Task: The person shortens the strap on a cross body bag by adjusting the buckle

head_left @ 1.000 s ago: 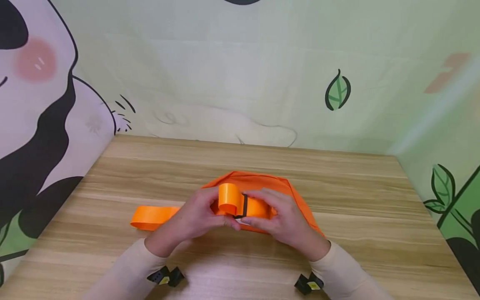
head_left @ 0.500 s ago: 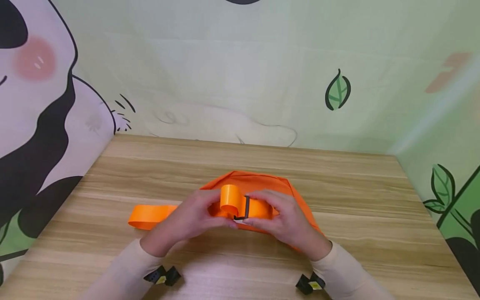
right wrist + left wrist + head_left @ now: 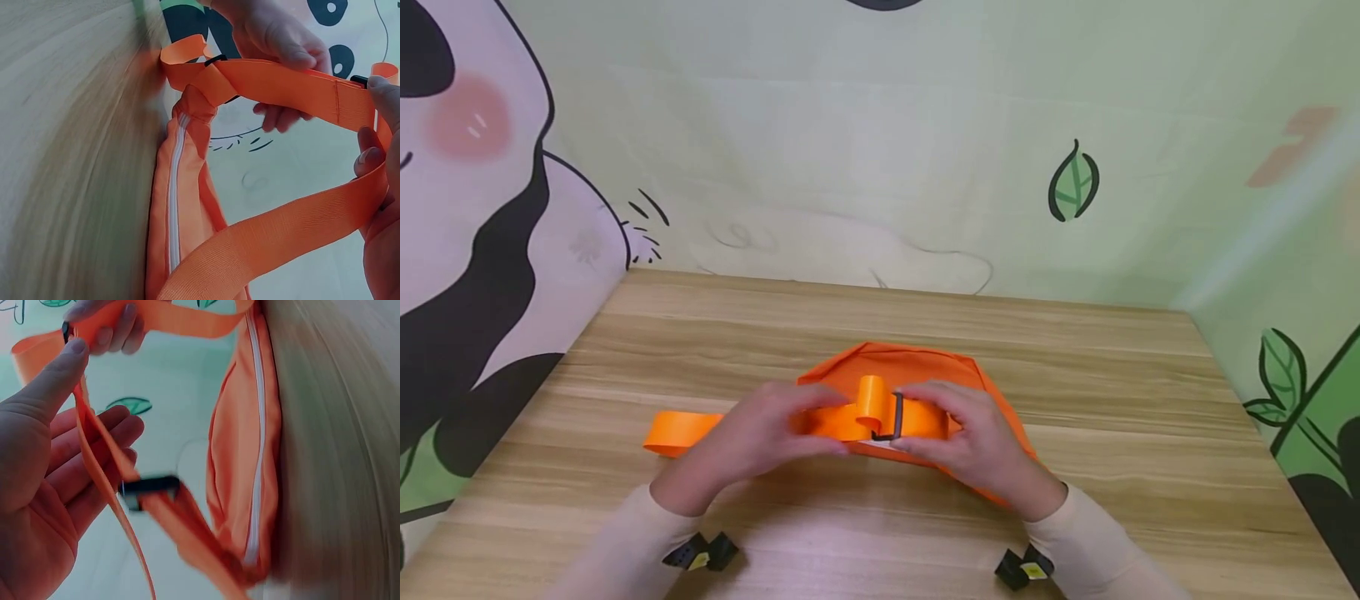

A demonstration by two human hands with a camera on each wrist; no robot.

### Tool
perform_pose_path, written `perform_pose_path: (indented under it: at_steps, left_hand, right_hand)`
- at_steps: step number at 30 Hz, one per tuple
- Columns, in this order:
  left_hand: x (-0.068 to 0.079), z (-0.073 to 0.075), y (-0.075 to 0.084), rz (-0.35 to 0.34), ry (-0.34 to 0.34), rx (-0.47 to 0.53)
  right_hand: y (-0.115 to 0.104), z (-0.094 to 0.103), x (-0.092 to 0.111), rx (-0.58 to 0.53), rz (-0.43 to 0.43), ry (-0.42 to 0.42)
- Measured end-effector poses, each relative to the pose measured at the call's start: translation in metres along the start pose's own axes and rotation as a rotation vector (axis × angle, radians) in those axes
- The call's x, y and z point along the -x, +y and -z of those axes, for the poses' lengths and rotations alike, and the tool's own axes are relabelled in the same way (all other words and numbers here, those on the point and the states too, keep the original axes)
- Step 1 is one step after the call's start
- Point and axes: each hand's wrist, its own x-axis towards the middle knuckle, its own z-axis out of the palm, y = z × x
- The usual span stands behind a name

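Strap (image 3: 838, 423) stretches along the near side of the orange bag (image 3: 925, 363) on the table (image 3: 760, 325). The right hand (image 3: 981, 429) pinches it beside the black buckle (image 3: 898, 417); farther left, the left hand (image 3: 756, 429) spreads loosely around it. Steadying the buckle and keeping the webbing flat should prevent twists.

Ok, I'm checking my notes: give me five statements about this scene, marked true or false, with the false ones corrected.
1. The right hand holds the strap beside a black slider. True.
2. Only one hand is at the strap. False: the left hand is there too.
3. The bag, with its white zipper, rests on the table. True.
4. The strap has just one slider. False: the left wrist view shows a second slider.
5. A leaf is drawn on the wall. True.
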Motion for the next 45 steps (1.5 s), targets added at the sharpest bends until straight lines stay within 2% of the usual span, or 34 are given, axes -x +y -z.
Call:
perform_pose_path:
  at_steps: [6, 9, 14, 19, 24, 30, 34, 40, 45]
  left_hand:
    - [0.013, 0.014, -0.012, 0.068, -0.016, -0.038]
    - [0.02, 0.021, -0.019, 0.119, -0.024, -0.051]
    - [0.027, 0.032, -0.027, 0.181, -0.077, -0.079]
    - [0.029, 0.033, -0.036, 0.205, -0.124, -0.076]
    - [0.017, 0.021, -0.032, 0.185, -0.15, 0.018]
    - [-0.014, -0.007, 0.001, 0.127, -0.14, 0.249]
    - [-0.028, -0.024, 0.019, 0.106, -0.089, 0.376]
    - [-0.032, -0.032, 0.025, 0.156, -0.01, 0.438]
    - [-0.029, -0.03, 0.02, 0.128, 0.032, 0.446]
  right_hand:
    - [0.001, 0.007, 0.003, 0.006, -0.054, -0.007]
    - [0.004, 0.01, 0.004, 0.003, -0.033, 0.008]
    - [0.011, 0.014, 0.007, -0.026, 0.013, 0.041]
    - [0.013, 0.015, 0.009, -0.054, -0.017, 0.033]
    - [0.011, 0.015, 0.008, -0.055, -0.029, 0.02]
    - [0.008, 0.012, 0.004, -0.045, -0.003, 0.039]
    - [0.005, 0.008, 0.002, -0.073, -0.024, 0.013]
    - [0.0, 0.011, 0.002, -0.051, -0.096, -0.022]
    - [0.004, 0.018, 0.006, -0.033, -0.087, -0.025]
